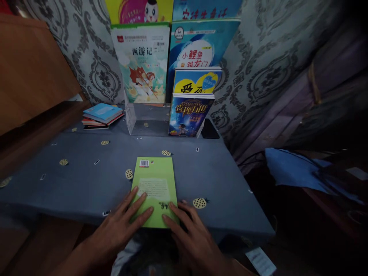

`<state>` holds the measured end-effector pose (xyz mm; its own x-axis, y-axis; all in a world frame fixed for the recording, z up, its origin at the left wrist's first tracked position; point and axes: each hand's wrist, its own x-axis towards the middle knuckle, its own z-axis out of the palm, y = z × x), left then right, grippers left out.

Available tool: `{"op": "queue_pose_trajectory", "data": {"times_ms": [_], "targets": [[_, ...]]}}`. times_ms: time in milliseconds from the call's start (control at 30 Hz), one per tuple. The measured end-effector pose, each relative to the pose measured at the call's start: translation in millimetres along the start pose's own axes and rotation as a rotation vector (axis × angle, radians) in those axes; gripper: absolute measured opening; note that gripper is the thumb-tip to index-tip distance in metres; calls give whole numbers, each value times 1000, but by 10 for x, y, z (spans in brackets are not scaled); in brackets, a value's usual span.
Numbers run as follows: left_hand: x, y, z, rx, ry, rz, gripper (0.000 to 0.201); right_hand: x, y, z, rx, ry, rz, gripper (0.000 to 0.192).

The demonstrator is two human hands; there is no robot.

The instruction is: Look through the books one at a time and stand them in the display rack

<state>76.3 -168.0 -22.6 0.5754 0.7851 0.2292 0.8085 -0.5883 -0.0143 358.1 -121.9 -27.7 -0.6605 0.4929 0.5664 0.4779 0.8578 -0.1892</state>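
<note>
On blue cloth (pixel 215 172), left hand (pixel 123 218) and right hand (pixel 191 230), loosely spread on barcoded green book (pixel 155 188), “西游记” volume (pixel 143 65) behind

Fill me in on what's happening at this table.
A person's left hand and right hand rest on the lower part of a green book, which lies flat on the table with its barcode showing. Beyond it, other books stand in a transparent rack; a small stack lies left of that.
</note>
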Motion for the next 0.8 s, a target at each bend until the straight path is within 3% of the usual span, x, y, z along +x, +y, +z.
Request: {"op": "queue_pose_trajectory", "data": {"times_ms": [133, 267, 367, 433, 533, 600, 700, 800], "targets": [[-74, 48, -95, -35, 64, 14, 75, -59, -61, -55, 146, 48, -1, 43], [-12, -22, -266, -98, 143, 39, 67, 79, 0, -220, 279, 65, 16, 52], [166, -163, -481, -252, 238, 31, 57, 290, 190, -324, 316, 135, -13, 45], [347, -267, -625, -396, 342, -13, 48, 465, 377, -338, 342, 111, 34, 37], [685, -411, -731, -662, 388, -193, 33, 738, 687, -261, 403, 49, 84, 25], [931, -505, -683, -811, 417, -387, 40, 895, 864, -170, 429, 23, 148, 23], [1277, -657, -482, -936, 585, -594, 51, 1065, 1014, -53, 483, 56, 331, 29], [1549, -799, -291, -1129, 647, -680, 48, 1158, 1019, -17, 574, 78, 464, 39]]}}
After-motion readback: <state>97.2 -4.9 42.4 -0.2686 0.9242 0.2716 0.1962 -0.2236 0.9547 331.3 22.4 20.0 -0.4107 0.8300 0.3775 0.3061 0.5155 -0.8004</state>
